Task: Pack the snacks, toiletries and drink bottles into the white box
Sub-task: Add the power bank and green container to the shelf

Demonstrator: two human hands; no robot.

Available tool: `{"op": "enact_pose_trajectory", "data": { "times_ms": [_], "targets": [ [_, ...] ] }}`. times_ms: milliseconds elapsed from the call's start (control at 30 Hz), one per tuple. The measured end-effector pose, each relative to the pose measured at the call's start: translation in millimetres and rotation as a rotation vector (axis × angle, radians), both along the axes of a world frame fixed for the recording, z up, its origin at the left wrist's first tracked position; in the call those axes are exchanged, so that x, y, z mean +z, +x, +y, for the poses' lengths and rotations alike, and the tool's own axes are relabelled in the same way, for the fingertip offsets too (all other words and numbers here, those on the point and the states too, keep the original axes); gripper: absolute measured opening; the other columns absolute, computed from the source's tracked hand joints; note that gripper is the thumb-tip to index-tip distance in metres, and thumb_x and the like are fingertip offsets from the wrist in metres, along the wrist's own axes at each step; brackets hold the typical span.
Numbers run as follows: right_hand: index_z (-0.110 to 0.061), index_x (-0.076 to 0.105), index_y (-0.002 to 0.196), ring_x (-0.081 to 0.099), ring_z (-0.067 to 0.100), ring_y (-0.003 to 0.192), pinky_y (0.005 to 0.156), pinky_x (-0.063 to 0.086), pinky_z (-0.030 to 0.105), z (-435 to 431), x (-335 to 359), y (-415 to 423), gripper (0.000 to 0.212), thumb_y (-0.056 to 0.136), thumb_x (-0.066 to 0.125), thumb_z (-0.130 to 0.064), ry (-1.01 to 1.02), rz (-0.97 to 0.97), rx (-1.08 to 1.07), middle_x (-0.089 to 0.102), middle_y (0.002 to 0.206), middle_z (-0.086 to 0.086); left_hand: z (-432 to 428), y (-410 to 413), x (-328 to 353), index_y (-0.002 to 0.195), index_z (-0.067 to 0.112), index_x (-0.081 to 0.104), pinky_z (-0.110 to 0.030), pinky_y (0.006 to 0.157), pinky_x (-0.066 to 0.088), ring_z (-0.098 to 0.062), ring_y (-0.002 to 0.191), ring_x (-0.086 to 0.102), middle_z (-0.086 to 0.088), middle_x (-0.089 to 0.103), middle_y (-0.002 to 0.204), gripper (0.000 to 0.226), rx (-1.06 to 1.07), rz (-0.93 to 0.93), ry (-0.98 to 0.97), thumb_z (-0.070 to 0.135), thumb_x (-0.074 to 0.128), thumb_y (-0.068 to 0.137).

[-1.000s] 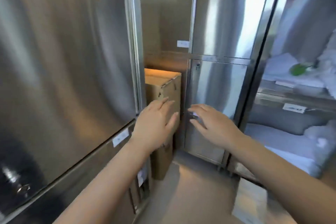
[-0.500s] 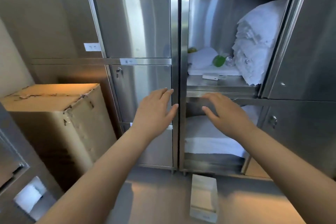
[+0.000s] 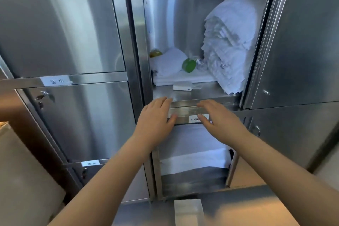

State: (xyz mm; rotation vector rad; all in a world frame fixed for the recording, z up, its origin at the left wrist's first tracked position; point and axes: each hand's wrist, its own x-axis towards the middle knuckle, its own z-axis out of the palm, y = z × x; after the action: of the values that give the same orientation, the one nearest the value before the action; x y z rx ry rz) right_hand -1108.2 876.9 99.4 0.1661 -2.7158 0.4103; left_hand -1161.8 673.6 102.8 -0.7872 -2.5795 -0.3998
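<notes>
1. A view from the head looks down at a person's two bare forearms, which reach toward an open compartment of a stainless steel cabinet.
2. The left hand and right hand hover side by side, palms down, in front of the shelf rail. Each grip is released, with fingers straight and nothing held. Whether the fingertips touch the rail cannot be told.
3. On the upper shelf just above the hands lie folded white towels. A green-capped bottle lies on its side on them, and a yellowish bottle is half hidden behind them.
4. A small white packet lies near the front edge of the shelf. A tall stack of white linen fills the right side.
5. The lower shelf holds more folded white linen.
6. The white box sits on the floor below the cabinet, at the bottom edge of the view. It is blurred, so its contents cannot be told.
7. A cardboard box stands at the left.
8. The step in hand appears to be fetching items from the upper shelf.
9. The next move likely calls for raising a hand over the rail, closing on a bottle or the packet, and then lowering it to the box.
</notes>
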Motion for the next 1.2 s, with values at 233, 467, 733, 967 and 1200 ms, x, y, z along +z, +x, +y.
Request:
{"op": "enact_pose_trajectory", "data": {
  "times_ms": [233, 467, 733, 967, 1200],
  "targets": [
    [-0.022, 0.042, 0.136, 0.04, 0.013, 0.128, 0.098, 0.04, 0.031, 63.0, -38.3, -75.6, 0.041, 0.098, 0.043, -0.035, 0.004, -0.069, -0.066, 0.042, 0.14, -0.006, 71.3, -94.7, -38.7, 0.144, 0.016, 0.032, -0.031, 0.11, 0.023, -0.019, 0.134, 0.031, -0.003, 0.037, 0.146, 0.053, -0.086, -0.073, -0.072, 0.035, 0.041, 0.096],
    [-0.015, 0.043, 0.135, 0.042, 0.019, 0.125, 0.099, 0.038, 0.035, 147.4, -52.0, -164.3, 0.041, 0.098, 0.044, -0.032, 0.02, -0.152, -0.034, 0.044, 0.137, 0.0, 145.1, -179.0, -70.1, 0.144, 0.015, 0.029, -0.031, 0.11, 0.019, -0.019, 0.135, 0.028, -0.004, 0.034, 0.147, 0.054, -0.022, -0.107, -0.097, 0.037, 0.04, 0.096],
    [-0.015, 0.043, 0.135, 0.048, 0.025, 0.119, 0.096, 0.042, 0.04, 201.6, -61.8, -272.7, 0.041, 0.098, 0.044, -0.032, 0.046, -0.203, 0.125, 0.045, 0.136, 0.004, 191.4, -249.9, -89.9, 0.148, 0.016, 0.019, -0.035, 0.115, 0.013, -0.021, 0.143, 0.014, -0.006, 0.015, 0.156, 0.059, 0.141, -0.157, -0.091, 0.04, 0.037, 0.097],
    [-0.017, 0.043, 0.135, 0.049, 0.022, 0.115, 0.083, 0.036, 0.027, 197.1, -73.8, -345.8, 0.042, 0.097, 0.046, -0.034, 0.046, -0.158, 0.191, 0.046, 0.136, 0.002, 187.6, -316.7, -101.0, 0.15, 0.015, 0.011, -0.036, 0.116, 0.006, -0.023, 0.145, 0.001, -0.007, 0.008, 0.158, 0.064, 0.207, -0.135, -0.139, 0.046, 0.031, 0.098],
    [-0.015, 0.046, 0.132, 0.049, 0.024, 0.117, 0.098, 0.04, 0.035, 170.3, -91.9, -416.6, 0.05, 0.09, 0.058, -0.04, -0.057, -0.14, 0.144, 0.048, 0.134, 0.004, 181.0, -396.4, -117.7, 0.149, 0.009, 0.001, -0.034, 0.115, -0.005, -0.022, 0.144, -0.01, -0.007, -0.004, 0.158, 0.092, 0.143, -0.237, -0.167, 0.058, 0.047, 0.087]
  ]
}}
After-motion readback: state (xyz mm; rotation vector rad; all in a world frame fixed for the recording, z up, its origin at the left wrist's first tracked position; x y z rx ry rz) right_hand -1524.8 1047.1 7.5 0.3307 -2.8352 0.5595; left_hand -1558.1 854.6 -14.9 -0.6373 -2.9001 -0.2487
